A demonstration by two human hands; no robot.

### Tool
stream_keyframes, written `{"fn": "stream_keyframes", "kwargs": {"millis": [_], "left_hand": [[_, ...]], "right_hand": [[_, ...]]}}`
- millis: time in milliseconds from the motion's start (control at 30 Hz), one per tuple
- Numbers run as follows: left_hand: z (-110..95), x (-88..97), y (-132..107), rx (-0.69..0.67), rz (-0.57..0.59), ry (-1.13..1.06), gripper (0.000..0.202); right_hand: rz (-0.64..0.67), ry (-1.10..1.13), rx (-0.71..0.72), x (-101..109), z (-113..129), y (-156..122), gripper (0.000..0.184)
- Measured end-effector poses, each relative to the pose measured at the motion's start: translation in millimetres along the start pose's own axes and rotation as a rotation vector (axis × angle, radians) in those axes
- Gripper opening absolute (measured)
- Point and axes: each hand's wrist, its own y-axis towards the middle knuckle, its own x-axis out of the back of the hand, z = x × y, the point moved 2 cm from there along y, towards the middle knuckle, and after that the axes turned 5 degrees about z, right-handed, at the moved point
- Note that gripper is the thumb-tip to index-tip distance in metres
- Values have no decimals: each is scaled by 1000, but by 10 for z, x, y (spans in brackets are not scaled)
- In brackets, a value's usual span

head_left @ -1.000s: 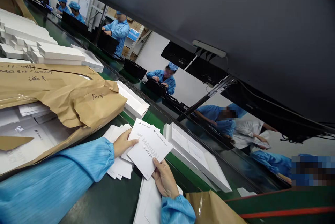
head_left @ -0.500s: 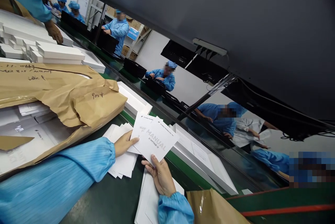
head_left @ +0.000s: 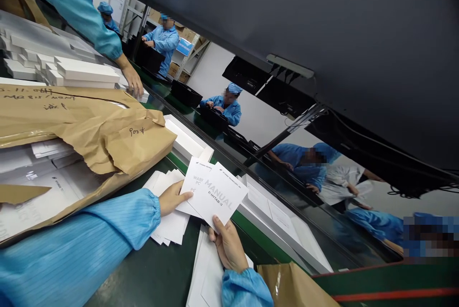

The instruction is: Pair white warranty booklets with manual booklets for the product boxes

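Note:
My left hand [head_left: 174,199] pinches a white warranty leaflet [head_left: 193,180] by its lower left edge. The manual [head_left: 223,197], a white booklet printed "MANUAL" and "HYTAB", partly overlaps it from the right. Its bottom corner is gripped between the thumb and fingers of my right hand [head_left: 229,246]. Below my left hand lies a fanned pile of white leaflets [head_left: 177,228]. Another white stack [head_left: 205,271] sits under my right hand, partly hidden by the wrist and sleeve.
A torn brown paper package [head_left: 143,142] with white leaflets lies left; more brown paper [head_left: 292,288] is lower right. Open white boxes [head_left: 287,221] line the belt. A co-worker's hand [head_left: 132,80] reaches over stacked white boxes [head_left: 86,70]. Several people work beyond.
The manual has shifted right against the warranty leaflet, showing more of the leaflet's print. My right hand has moved slightly right and down. The co-worker's hand has moved right, toward the belt.

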Motion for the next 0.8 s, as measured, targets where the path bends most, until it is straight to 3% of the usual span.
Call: {"fn": "stream_keyframes", "kwargs": {"millis": [800], "left_hand": [[-31, -3, -4, 19, 4, 21, 43]], "right_hand": [[-33, -7, -30, -22, 17, -22, 22]]}}
